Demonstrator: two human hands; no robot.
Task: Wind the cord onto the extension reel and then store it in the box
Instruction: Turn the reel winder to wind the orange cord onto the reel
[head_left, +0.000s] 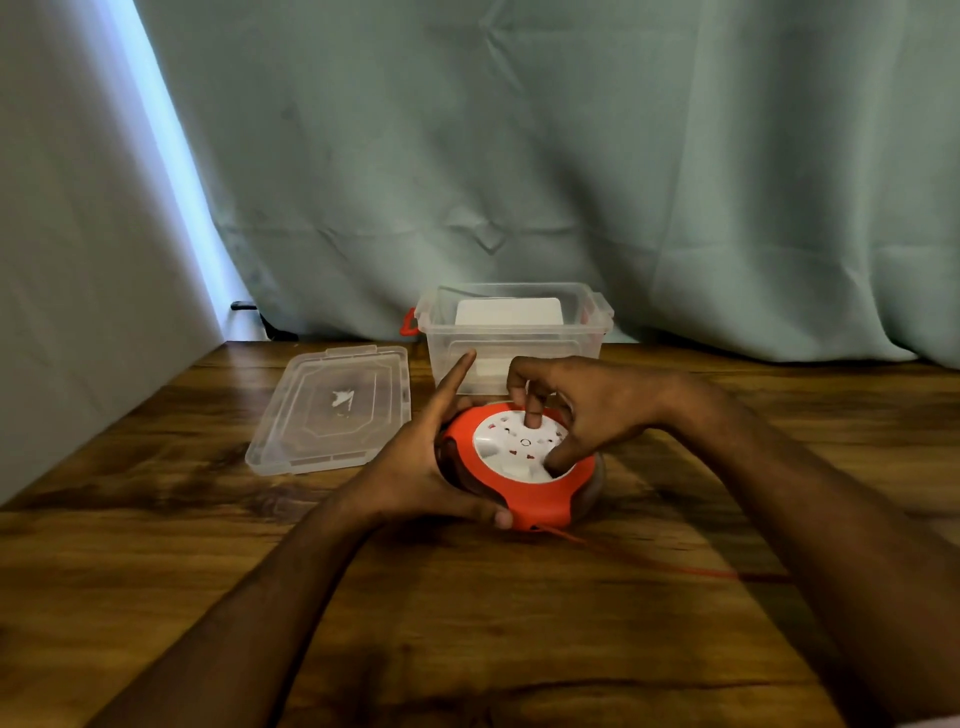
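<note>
A round extension reel (540, 499) with an orange rim and a white socket face sits tilted on the wooden table. My left hand (415, 462) cups its left side, thumb on the front rim and index finger pointing up. My right hand (576, 410) rests on the white face, a finger and the thumb pressed into its recesses. A thin orange cord (644, 560) runs out from the reel's front to the right, under my right forearm. Behind the reel stands a clear plastic box (519, 327), lid off, with red latches.
The box's clear lid (332, 408) lies flat on the table (467, 623) to the left of the box. A grey-green curtain hangs behind the table. A pale wall borders the table's left edge.
</note>
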